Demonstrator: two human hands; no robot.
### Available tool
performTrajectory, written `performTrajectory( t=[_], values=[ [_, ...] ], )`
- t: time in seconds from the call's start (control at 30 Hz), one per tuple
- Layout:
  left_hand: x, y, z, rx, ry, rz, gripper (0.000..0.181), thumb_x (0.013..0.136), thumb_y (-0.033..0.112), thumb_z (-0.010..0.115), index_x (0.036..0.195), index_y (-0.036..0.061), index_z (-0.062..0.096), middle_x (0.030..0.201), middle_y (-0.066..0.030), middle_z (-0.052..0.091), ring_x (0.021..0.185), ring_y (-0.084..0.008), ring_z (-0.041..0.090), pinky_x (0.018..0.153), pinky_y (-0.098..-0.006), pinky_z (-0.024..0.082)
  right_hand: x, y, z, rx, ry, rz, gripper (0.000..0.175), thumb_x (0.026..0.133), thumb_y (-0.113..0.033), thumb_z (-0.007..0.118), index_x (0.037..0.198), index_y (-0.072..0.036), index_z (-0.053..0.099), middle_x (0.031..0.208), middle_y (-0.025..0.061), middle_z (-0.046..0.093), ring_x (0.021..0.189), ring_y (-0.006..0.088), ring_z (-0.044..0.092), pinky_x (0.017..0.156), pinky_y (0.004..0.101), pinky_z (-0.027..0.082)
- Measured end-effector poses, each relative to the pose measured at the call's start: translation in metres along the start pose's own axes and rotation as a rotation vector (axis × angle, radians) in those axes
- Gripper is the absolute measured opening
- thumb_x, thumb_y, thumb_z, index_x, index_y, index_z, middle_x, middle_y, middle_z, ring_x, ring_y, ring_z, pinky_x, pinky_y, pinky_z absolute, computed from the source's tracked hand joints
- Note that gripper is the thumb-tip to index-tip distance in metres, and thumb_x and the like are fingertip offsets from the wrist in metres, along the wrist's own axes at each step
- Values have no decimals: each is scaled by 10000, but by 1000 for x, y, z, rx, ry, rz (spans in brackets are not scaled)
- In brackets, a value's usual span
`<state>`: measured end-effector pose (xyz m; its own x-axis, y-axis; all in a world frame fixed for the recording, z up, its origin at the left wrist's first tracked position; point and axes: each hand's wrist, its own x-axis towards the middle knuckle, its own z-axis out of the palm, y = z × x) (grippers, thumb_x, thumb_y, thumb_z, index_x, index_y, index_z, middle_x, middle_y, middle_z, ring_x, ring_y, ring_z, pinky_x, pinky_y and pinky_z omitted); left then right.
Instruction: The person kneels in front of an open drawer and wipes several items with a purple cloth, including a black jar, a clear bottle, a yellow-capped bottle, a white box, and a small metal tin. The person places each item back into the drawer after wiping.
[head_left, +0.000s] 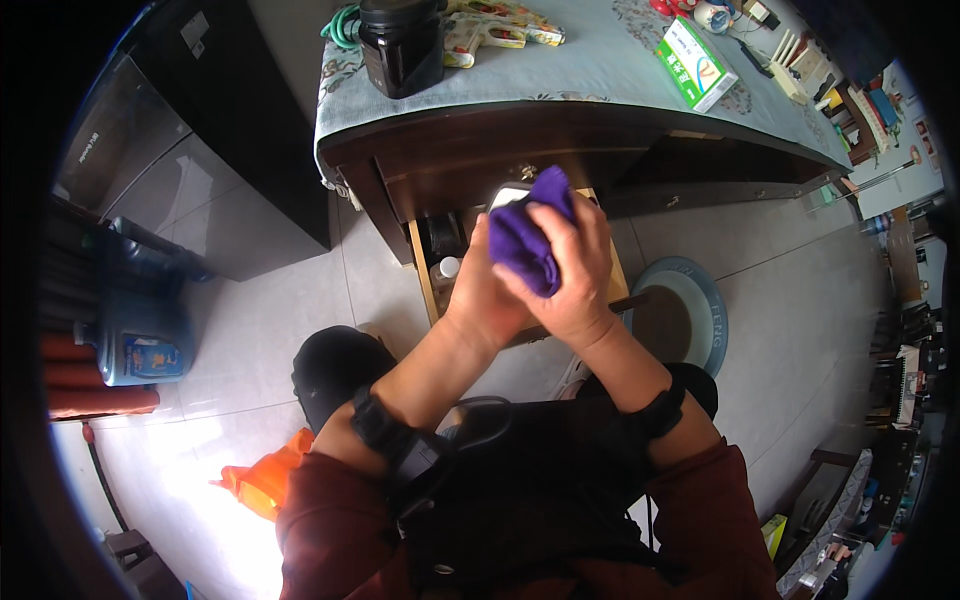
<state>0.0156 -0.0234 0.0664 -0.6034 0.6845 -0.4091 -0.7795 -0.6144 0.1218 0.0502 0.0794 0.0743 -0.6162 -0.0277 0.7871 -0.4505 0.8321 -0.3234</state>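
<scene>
My right hand (574, 262) grips a bunched purple cloth (525, 236) and presses it against a pale, dark-rimmed object (510, 196), mostly covered, whose kind I cannot tell. Around that object's left and lower side my left hand (484, 289) is closed, its palm under the cloth. Both hands are above an open wooden drawer (421, 274) of a dark wooden cabinet (465, 154). Inside the drawer lie a bottle with a white cap (449, 268) and a dark item (442, 234). The hands hide much of the drawer.
A black jar (401, 52), printed bags (495, 30) and a green-white box (696, 66) stand on the cloth-covered cabinet top. A basin of murky water (712, 307) is on the floor right of the drawer. A refrigerator (217, 142) and large water bottles (146, 330) stand left; an orange bag (266, 476) lies lower left.
</scene>
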Motion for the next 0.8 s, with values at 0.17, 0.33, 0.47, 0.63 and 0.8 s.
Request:
performTrajectory(
  t=[0.17, 0.33, 0.47, 0.63, 0.8],
  values=[
    [-1, -7, 1, -128, 85, -92, 527, 990, 503, 297, 1333, 120, 416, 1331, -90, 468, 1221, -266, 434, 1059, -456, 316, 5, 36, 4, 128, 143, 320, 325, 742, -118, 765, 1011, -24, 609, 885, 147, 614, 770, 291, 616, 684, 352, 497],
    [-4, -9, 4, -17, 67, -106, 558, 984, 536, 240, 1340, 144, 418, 1341, -82, 456, 1228, -268, 431, 1019, -469, 358, 25, 48, -8, 461, 302, 716, 248, 865, -193, 692, 1011, -10, 611, 857, 71, 662, 728, 139, 621, 673, 271, 513],
    [-8, -6, 8, -145, -25, -82, 548, 983, 525, 272, 1345, 137, 412, 1352, -93, 440, 1260, -275, 407, 1066, -470, 323, 22, 25, -31, 761, 193, 731, 290, 853, -172, 679, 1083, -27, 580, 908, 89, 639, 745, 155, 621, 666, 258, 517],
    [-6, -2, 6, -56, -22, -11, 553, 975, 530, 311, 1325, 117, 425, 1325, -94, 472, 1231, -278, 437, 1057, -449, 328, 14, 19, -21, 177, -41, 173, 309, 752, -131, 724, 1023, -31, 615, 954, 156, 598, 878, 293, 606, 768, 334, 489],
    [-9, -5, 3, 103, -149, -53, 542, 961, 531, 368, 1294, 119, 483, 1259, -91, 539, 1154, -276, 502, 966, -464, 395, 23, 40, -26, 819, 310, 1018, 274, 914, -295, 618, 997, -35, 595, 830, 69, 629, 713, 139, 624, 653, 260, 526]
  ],
)
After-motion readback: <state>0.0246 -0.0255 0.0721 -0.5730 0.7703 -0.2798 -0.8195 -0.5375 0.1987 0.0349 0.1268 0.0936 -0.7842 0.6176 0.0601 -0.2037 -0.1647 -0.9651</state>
